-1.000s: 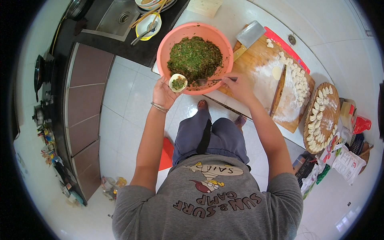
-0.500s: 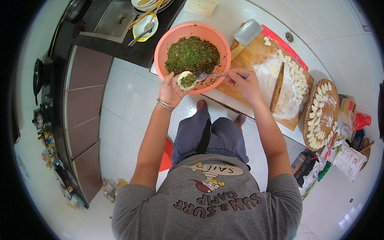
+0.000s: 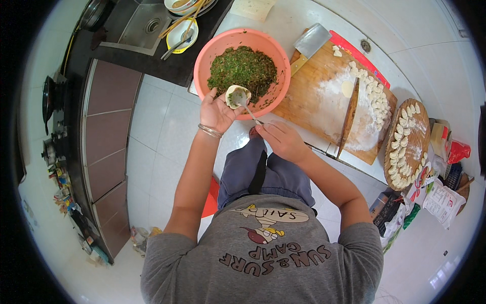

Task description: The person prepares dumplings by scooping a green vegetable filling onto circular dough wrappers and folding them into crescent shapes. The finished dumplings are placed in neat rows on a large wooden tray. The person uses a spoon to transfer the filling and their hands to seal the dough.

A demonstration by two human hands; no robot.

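Note:
In my left hand (image 3: 215, 113), cupped palm up at the near rim of a pink basin (image 3: 201, 61), lies a round dumpling wrapper (image 3: 231, 91) with some green filling on it. My right hand (image 3: 284, 143) grips the end of a metal spoon (image 3: 251, 114) between thumb and fingers. The spoon's bowl presses into the wrapper, partly covering the filling there. Chopped green filling (image 3: 243, 70) is heaped inside the basin, just beyond both hands.
Right of the basin is a floured wooden board (image 3: 308, 99) with a rolling pin (image 3: 349, 119), a cleaver (image 3: 313, 40) and several dough pieces (image 3: 375, 99). Finished dumplings (image 3: 398, 152) sit on a round tray (image 3: 416, 133). At upper left, a small bowl (image 3: 177, 36) stands by the sink (image 3: 143, 30).
My right hand has moved left and nearer to me, swinging the spoon handle toward my body. The spoon's bowl is now down in the wrapper. On the board, the rolling pin has shifted slightly.

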